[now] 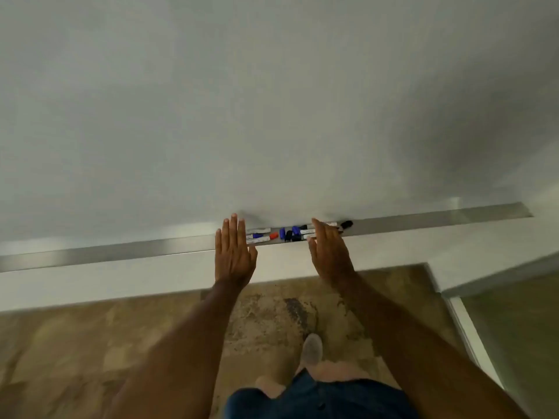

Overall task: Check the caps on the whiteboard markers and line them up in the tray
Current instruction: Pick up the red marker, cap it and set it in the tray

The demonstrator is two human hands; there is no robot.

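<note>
Markers (290,232) sit bunched in the tray (121,252), a loose heap of blue, black and red caps, not yet lined up. Left hand (233,252) and right hand (328,252) flank the heap on the tray, fingers flat and open, gripping nothing. Likely light, stiff, smooth barrels that roll easily; best pinched mid-barrel, cap pressed with the other hand.

— Where are the markers (287,233)?
— Bunched in the tray (121,252), a long metal ledge under the board, lying roughly along it in about two rows.
— Caps?
— Blue (257,235) and red (273,235) at left, blue and black in the middle, one black (347,224) at the right end. Barrels white. Too blurred to tell whether they're seated.
</note>
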